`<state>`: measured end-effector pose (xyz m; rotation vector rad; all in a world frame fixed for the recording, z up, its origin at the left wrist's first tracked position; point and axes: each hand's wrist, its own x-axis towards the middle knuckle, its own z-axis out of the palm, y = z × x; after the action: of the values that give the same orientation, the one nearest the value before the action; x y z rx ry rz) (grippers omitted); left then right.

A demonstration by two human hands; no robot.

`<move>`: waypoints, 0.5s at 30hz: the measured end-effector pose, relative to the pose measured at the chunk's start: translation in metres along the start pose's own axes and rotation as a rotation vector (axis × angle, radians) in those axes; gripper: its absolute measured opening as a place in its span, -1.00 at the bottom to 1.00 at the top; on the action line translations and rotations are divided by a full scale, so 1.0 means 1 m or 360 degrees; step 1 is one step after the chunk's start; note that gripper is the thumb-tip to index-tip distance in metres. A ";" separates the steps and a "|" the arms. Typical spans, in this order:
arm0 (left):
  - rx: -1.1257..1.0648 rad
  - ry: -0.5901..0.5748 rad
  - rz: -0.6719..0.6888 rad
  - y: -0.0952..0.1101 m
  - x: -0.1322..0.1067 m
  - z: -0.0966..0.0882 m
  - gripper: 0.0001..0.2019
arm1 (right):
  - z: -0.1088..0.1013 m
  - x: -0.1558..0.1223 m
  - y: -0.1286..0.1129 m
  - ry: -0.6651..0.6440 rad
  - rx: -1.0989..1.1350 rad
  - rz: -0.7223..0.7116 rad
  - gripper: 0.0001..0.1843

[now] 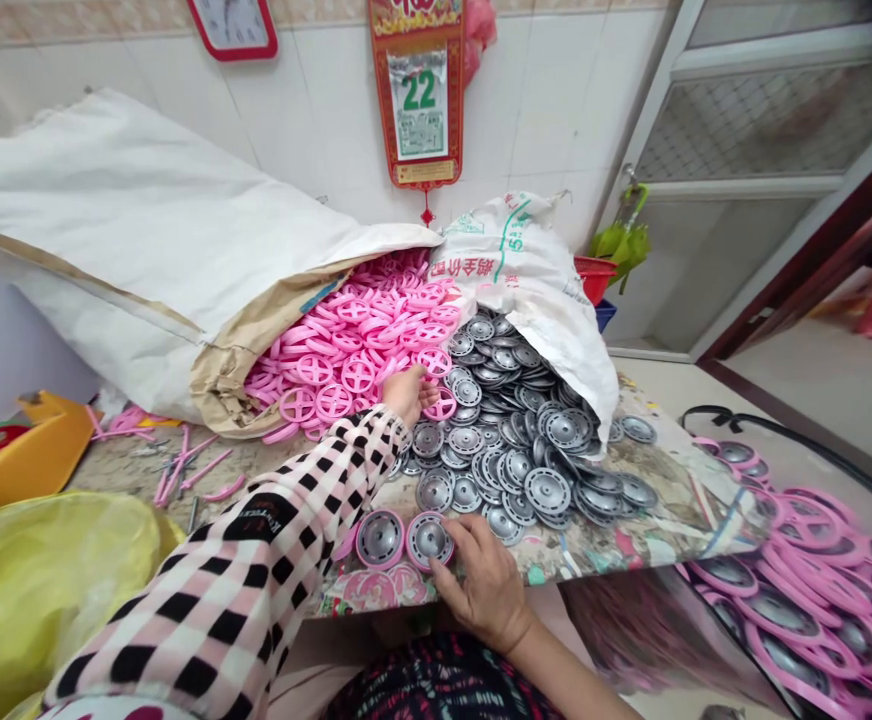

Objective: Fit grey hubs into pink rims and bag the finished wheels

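Observation:
My left hand (pixel 404 394), in a checked sleeve, reaches to the right edge of a heap of pink plastic wheels (pixel 359 374). Its fingers are closed at one pink wheel (pixel 440 404), partly hiding it. Near the table's front edge, my right hand (pixel 487 583) grips the right side of a pink-rimmed wheel with a grey hub disc (pixel 429 541) between thumb and fingers. Another pink-rimmed wheel with a grey disc (pixel 380 539) lies just left of it, touching. Loose grey hub discs (pixel 547 491) are piled beyond my right hand.
A large white sack (pixel 143 190) spills the pink wheels; a smaller printed sack (pixel 518 245) spills the grey discs. At right, a container holds several joined wheels (pixel 785 605). A yellow bag (pixel 53 590) and an orange scoop (pixel 38 450) are at left.

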<state>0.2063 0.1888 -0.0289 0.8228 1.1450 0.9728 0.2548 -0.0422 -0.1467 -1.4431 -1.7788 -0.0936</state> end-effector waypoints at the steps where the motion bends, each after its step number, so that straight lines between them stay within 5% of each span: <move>1: -0.0005 -0.0003 0.0026 0.000 -0.002 -0.002 -0.92 | 0.000 0.000 0.000 -0.0001 0.0000 -0.0001 -0.64; 10: 0.0025 -0.0304 0.0088 -0.021 -0.078 -0.046 -0.90 | -0.001 0.002 -0.001 -0.0002 0.0045 0.0057 -0.62; 15: 0.0119 -0.0360 0.0058 -0.037 -0.124 -0.072 -0.72 | -0.003 0.003 -0.002 -0.0013 0.0056 0.0096 -0.63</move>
<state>0.1287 0.0629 -0.0349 0.9905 0.9783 0.8468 0.2553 -0.0426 -0.1421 -1.4728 -1.7336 -0.0248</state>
